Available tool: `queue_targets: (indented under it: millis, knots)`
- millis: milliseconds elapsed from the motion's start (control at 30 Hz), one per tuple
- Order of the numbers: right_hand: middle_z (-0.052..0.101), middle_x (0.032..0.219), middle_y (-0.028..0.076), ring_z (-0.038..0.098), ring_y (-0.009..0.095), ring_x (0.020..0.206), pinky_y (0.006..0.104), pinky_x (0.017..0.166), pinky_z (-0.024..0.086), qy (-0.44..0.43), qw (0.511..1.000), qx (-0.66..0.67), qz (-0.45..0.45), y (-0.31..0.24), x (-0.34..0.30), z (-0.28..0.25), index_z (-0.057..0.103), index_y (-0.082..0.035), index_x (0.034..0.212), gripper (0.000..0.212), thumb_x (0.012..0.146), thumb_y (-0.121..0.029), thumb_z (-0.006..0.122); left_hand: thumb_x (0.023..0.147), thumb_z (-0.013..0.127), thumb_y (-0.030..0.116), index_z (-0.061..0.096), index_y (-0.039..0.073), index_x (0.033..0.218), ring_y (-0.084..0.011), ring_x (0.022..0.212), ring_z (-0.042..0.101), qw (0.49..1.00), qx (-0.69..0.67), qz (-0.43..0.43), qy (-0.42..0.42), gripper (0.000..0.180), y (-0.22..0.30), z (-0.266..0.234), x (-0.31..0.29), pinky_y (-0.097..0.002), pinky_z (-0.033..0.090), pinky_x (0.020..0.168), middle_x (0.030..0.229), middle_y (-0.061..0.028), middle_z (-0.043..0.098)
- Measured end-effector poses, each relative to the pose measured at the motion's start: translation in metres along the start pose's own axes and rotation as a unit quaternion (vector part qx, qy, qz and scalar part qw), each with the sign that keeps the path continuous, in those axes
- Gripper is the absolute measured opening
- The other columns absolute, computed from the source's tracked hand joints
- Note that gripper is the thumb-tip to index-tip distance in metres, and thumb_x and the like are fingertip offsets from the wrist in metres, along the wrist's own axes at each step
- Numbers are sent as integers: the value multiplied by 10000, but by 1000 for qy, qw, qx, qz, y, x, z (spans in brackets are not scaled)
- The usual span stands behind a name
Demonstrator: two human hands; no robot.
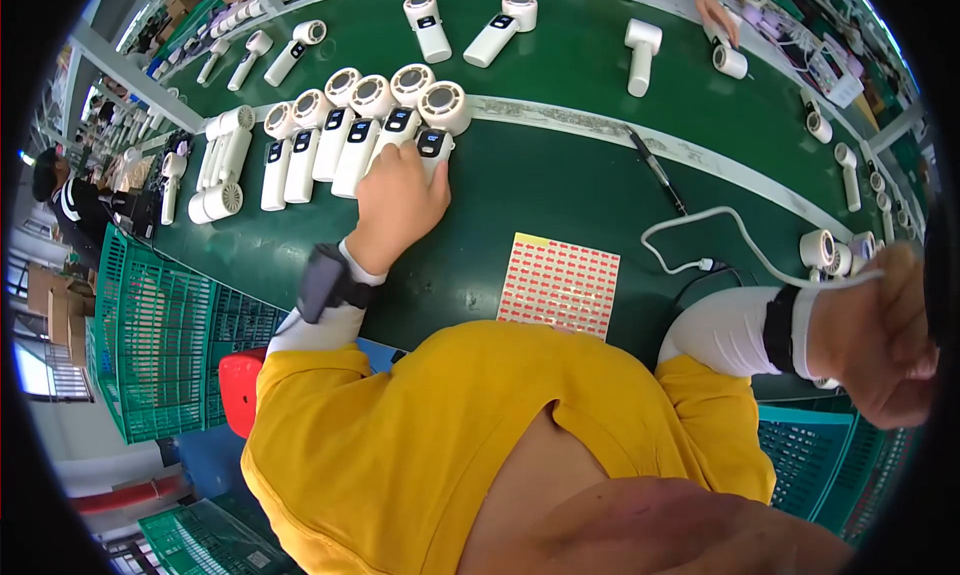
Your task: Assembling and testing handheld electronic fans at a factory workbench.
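The left hand [400, 200] lies over the lower handles of two white fans [441, 109], at the right end of a group; its fingers are bent and close together and its thumb is spread to the right, but whether it pinches a fan, I cannot tell. Four similar fans [358, 157] lie just left of and beyond this hand, on the green counter [480, 190]. The right hand [885, 340] is well apart from the left one, with curled fingers; a white cable [724, 211] runs up to it, but I cannot tell if it is pinching this cable. Between the two hands lie a sheet of stickers [560, 285] with red marks and, farther than this sheet, a black pen [656, 170]. Far beyond the right hand, a co-worker's hand [712, 15] touches another fan [730, 63]
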State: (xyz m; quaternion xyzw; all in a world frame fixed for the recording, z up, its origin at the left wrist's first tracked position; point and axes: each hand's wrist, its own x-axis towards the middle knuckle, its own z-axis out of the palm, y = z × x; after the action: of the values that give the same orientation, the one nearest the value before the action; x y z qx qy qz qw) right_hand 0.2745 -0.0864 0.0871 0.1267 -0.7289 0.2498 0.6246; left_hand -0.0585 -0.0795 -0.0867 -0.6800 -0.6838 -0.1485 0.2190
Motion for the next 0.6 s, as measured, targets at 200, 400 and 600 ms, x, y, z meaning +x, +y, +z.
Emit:
queue_targets:
  millis: [200, 400, 600]
  knots:
    - [359, 533, -18, 276, 74, 444, 214, 411, 176, 89, 991, 8, 98, 27, 1, 8, 518, -31, 760, 319, 893, -284, 377, 794, 573, 226, 468, -54, 895, -173, 660, 554, 802, -503, -193, -258, 315, 11, -5, 13, -289, 466, 539, 895, -118, 523]
    - [447, 647, -7, 366, 69, 565, 199, 514, 285, 196, 908, -220, 296, 74, -4, 40, 541, -8, 841, 318, 917, -273, 381, 770, 633, 194, 405, -69, 1021, -88, 669, 501, 583, -778, -127, -196, 429, 67, -76, 42, -248, 433, 552, 915, -67, 494]
    - [507, 781, 25, 472, 82, 686, 197, 593, 384, 149, 938, -266, 162, 79, 5, 46, 501, 11, 980, 380, 927, -335, 355, 750, 658, 128, 366, -47, 1106, -138, 661, 515, 674, -720, 158, 46, 492, 93, -76, 58, -280, 422, 552, 902, -100, 505]
